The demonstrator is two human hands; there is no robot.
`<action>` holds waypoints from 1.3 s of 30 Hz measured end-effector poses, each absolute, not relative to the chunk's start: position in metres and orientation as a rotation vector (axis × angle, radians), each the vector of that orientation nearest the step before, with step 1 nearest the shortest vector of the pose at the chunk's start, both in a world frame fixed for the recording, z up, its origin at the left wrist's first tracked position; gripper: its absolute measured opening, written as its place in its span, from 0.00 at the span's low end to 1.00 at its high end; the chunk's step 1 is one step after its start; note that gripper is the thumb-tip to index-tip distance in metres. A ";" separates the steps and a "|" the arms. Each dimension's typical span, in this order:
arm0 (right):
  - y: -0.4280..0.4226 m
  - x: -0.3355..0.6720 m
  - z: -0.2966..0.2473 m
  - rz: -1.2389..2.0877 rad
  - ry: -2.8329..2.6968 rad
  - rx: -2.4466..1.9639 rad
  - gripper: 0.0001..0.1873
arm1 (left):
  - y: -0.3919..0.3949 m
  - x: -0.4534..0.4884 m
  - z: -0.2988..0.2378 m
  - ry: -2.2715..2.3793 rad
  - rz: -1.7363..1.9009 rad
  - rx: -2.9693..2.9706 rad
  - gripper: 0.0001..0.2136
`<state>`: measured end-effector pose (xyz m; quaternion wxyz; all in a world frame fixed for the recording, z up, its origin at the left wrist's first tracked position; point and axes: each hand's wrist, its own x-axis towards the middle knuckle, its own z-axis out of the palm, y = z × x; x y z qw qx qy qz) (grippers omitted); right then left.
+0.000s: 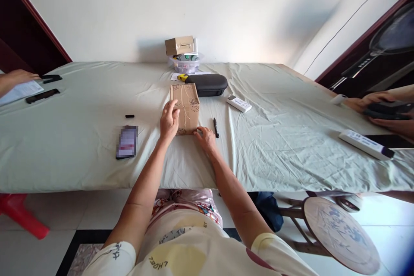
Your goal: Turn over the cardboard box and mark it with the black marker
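A small cardboard box [186, 105] wrapped in clear tape lies on the pale green tablecloth [274, 138] in front of me. My left hand [168, 120] rests on the box's left side, fingers curled over its top edge. My right hand [205, 137] lies at the box's near right corner, fingers flat on the cloth and touching the box. A black pen [215, 127] lies just right of my right hand.
A phone [127, 141] and a small black cap [130, 116] lie to the left. Behind the box are a black case [207, 84], a white remote [238, 103], a tub [185, 64] with another box [179, 45]. Other people's hands show at the left edge [14, 79] and right edge [378, 105].
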<state>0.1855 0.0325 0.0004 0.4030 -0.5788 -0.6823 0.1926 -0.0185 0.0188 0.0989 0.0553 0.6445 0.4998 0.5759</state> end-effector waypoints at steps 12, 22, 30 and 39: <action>0.023 0.186 0.029 0.574 -1.290 -1.125 0.21 | -0.011 -0.040 0.038 1.706 1.645 1.226 0.22; 0.012 0.181 0.032 0.488 -1.326 -1.113 0.17 | -0.028 -0.050 0.026 2.135 1.338 1.314 0.14; 0.012 0.177 0.026 0.190 -1.435 -1.156 0.20 | -0.025 -0.017 0.031 1.973 1.664 1.574 0.32; 0.010 0.161 0.023 0.140 -1.401 -1.257 0.28 | -0.019 0.031 0.044 2.181 1.537 1.456 0.40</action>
